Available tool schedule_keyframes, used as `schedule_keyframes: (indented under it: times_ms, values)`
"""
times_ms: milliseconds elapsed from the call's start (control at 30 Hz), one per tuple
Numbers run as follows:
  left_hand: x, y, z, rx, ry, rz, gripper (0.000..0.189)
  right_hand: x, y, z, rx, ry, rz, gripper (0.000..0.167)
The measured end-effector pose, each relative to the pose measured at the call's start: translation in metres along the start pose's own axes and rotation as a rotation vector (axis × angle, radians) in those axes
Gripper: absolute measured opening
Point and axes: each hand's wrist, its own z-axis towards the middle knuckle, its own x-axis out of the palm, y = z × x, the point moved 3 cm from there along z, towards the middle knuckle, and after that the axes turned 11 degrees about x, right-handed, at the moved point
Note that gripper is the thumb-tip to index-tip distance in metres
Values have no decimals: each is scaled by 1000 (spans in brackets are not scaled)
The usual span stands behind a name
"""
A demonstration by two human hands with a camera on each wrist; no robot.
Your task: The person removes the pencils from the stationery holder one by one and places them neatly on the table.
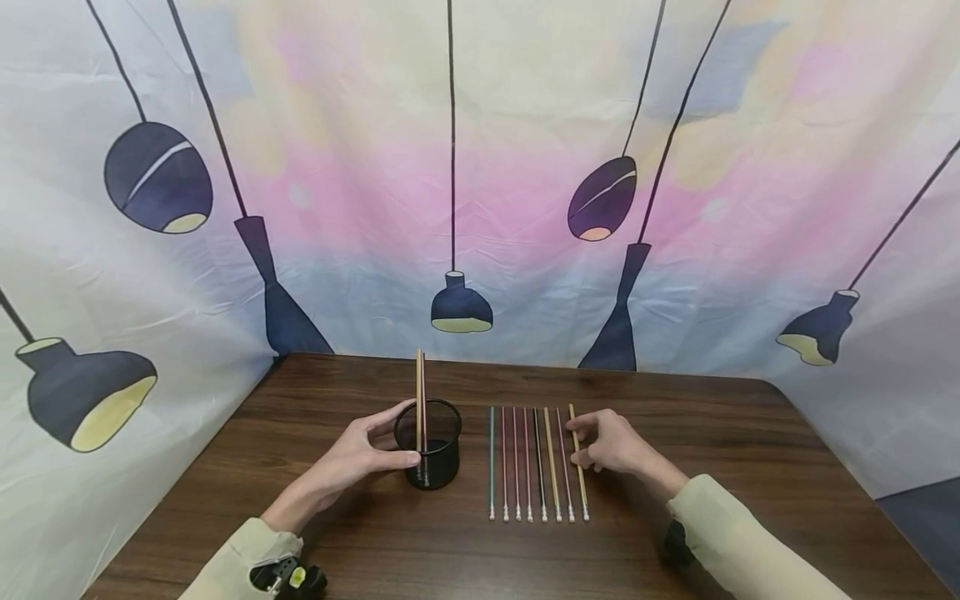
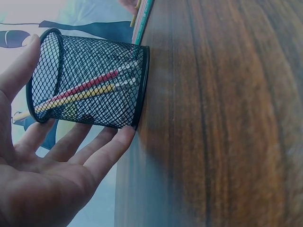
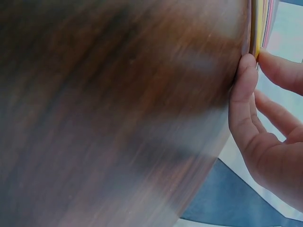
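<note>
My left hand (image 1: 352, 454) holds a black mesh pencil cup (image 1: 438, 467), thumb on the near side and fingers round the back. In the left wrist view, the cup (image 2: 94, 80) has a red pencil (image 2: 90, 84) and a yellow pencil (image 2: 83, 98) leaning inside, eraser ends down. To the right, my right hand (image 1: 611, 442) pinches the rightmost yellow pencil (image 1: 580, 483) of a row lying side by side on the table. The right wrist view has its fingertips and thumb at a yellow pencil (image 3: 259, 28); their exact contact is partly hidden.
The row runs from a teal pencil (image 1: 492, 458) through dark red ones to a black pencil (image 1: 540, 458) and another yellow pencil (image 1: 551, 458), erasers toward me. Beneath is a dark wood table (image 1: 420, 550). A lamp-printed cloth (image 1: 510, 208) hangs behind it and at the sides.
</note>
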Motion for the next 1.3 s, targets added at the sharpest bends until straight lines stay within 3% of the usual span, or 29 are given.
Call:
schedule_keyframes:
  times_ms: [733,1300]
  values:
    - [1,-8,1,-21,-7,25,87,0,-1,1,-6,-26,-12,42]
    - [0,0,0,-22,-23,35,87,3,-2,1,1,-34,-16,46]
